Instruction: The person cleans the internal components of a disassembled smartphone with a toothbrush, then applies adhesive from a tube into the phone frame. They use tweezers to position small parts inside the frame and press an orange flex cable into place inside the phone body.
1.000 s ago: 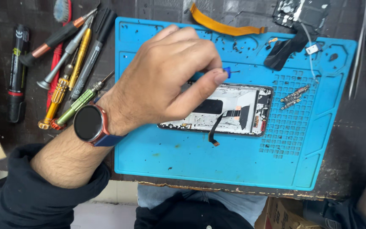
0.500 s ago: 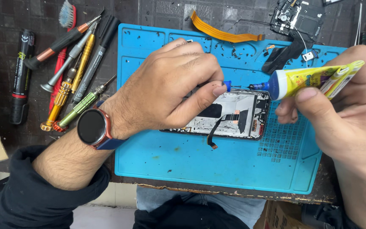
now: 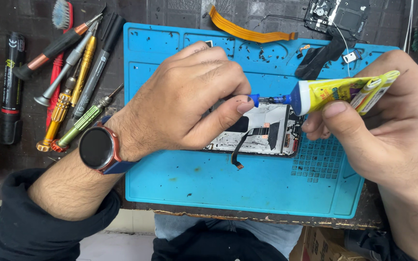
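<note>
An opened phone lies on the mat, screwdrivers left of it, glue tube above.

A yellow glue tube with blue neck – printed label – lies level above the opened phone's screen frame

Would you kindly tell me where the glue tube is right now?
In the head view, the glue tube is right of centre, held in the right hand above the opened phone, its blue nozzle pinched by the left hand.

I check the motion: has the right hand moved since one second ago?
Yes. The right hand, holding the glue tube, came in from the right over the blue mat.
</note>
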